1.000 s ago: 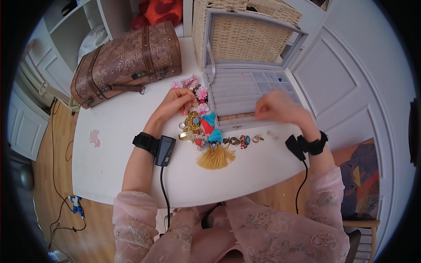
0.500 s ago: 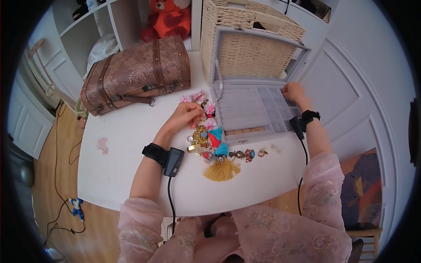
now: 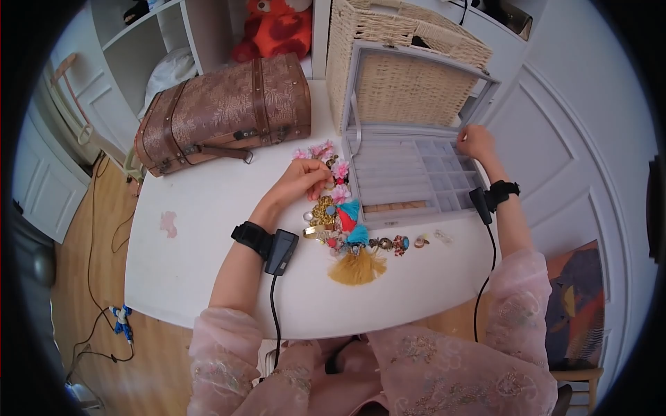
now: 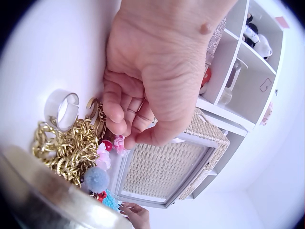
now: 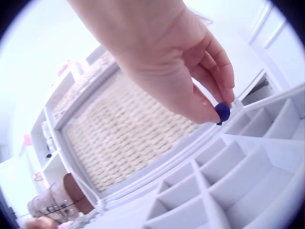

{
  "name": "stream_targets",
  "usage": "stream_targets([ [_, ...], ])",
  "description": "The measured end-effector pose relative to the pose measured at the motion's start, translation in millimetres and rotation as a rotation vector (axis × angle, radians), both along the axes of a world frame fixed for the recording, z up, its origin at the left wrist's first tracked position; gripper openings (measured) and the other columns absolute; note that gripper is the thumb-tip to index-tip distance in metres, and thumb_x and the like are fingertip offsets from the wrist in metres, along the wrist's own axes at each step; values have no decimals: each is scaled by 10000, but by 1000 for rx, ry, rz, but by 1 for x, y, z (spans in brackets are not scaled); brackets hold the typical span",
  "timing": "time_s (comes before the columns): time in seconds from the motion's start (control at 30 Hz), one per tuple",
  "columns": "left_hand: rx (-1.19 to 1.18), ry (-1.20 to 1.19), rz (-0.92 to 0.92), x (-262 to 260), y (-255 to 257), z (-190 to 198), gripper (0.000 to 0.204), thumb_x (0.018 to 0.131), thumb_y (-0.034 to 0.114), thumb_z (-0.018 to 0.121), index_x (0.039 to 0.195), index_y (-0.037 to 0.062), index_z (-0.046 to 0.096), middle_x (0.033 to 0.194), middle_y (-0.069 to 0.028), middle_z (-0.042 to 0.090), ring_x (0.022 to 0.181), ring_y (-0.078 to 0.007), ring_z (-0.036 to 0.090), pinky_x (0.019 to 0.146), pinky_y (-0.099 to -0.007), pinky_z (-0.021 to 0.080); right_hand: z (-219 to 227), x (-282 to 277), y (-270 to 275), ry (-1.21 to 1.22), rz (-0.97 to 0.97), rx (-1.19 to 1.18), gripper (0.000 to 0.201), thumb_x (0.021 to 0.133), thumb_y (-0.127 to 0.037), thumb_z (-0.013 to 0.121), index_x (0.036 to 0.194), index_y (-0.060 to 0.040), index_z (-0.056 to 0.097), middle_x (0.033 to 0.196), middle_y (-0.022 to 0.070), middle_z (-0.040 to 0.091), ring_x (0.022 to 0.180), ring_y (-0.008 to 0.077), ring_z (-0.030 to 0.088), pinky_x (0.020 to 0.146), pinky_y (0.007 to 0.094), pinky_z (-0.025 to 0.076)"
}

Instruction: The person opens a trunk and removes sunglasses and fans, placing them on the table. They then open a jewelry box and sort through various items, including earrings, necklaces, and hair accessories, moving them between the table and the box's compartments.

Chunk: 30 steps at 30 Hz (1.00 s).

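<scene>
My right hand [image 3: 476, 142] is over the far right compartments of an open grey jewelry box [image 3: 388, 224]. Its thumb and fingertips pinch a small round dark blue piece [image 5: 222, 112], close above the dividers in the right wrist view. My left hand [image 3: 305, 182] rests beside the jewelry pile, fingers loosely curled; nothing shows clearly in them, though the fingertips are partly hidden. Around it lie pink flowers [image 3: 339, 169], a gold chain [image 4: 66, 148], a wide silvery ring [image 4: 62, 109], and blue tassels [image 3: 358, 234]. A yellow tassel [image 3: 356, 267] fans out nearer the body.
A brown patterned trunk [image 3: 222, 104] stands at the back left of the white table [image 3: 201, 277]. Behind the box's raised lid is a wicker basket [image 3: 340, 62]. Several rings [image 3: 401, 244] lie in front of the box. A red plush toy [image 3: 281, 31] sits on a shelf.
My right hand has gone from over the box's front to its far right compartments, fingers now pinching the blue piece. My left hand stays by the pile. The head view has shifted.
</scene>
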<state>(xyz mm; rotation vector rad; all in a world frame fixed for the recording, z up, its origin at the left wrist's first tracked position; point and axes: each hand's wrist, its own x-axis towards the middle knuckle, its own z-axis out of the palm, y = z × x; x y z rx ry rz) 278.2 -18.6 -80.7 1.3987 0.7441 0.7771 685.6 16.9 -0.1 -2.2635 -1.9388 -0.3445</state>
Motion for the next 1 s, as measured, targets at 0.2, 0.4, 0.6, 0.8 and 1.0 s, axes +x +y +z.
stream_targets([
  [0.2, 0, 0, 7, 0, -1, 2, 188, 887, 130, 529, 803, -14, 618, 568, -10, 537, 456, -75, 506, 415, -202, 402, 53, -81, -58, 392, 511, -174, 186, 660, -151, 725, 795, -32, 676, 705, 108, 659, 656, 208, 645, 611, 315, 503],
  [0.4, 19, 8, -2, -1, 1, -1, 186, 883, 125, 529, 805, -17, 620, 575, -14, 546, 458, -75, 510, 417, -203, 405, 42, -151, -128, 453, 897, -466, 133, 677, -116, 710, 775, -50, 648, 681, 80, 650, 645, 216, 638, 596, 324, 483],
  [0.6, -3, 2, 3, -1, 2, -1, 182, 887, 123, 528, 810, -15, 620, 575, -15, 547, 462, -78, 521, 418, -206, 411, 23, -170, -151, 245, 1027, -593, 149, 674, -101, 722, 765, -60, 612, 674, 71, 624, 662, 249, 619, 587, 347, 460],
  [0.8, -11, 1, 1, -1, 1, 1, 183, 891, 125, 532, 805, -12, 616, 581, -14, 547, 459, -79, 519, 415, -209, 412, -2, -169, -159, 182, 1070, -554, 171, 640, -134, 725, 747, -78, 605, 647, 88, 601, 696, 309, 601, 596, 419, 433],
  [1.0, -24, -11, 1, -1, 2, -2, 184, 889, 121, 529, 802, -15, 618, 579, -14, 547, 449, -80, 510, 412, -209, 408, 20, -167, -158, 275, 999, -535, 192, 660, -174, 736, 749, -72, 600, 631, 95, 594, 673, 314, 598, 594, 416, 432],
])
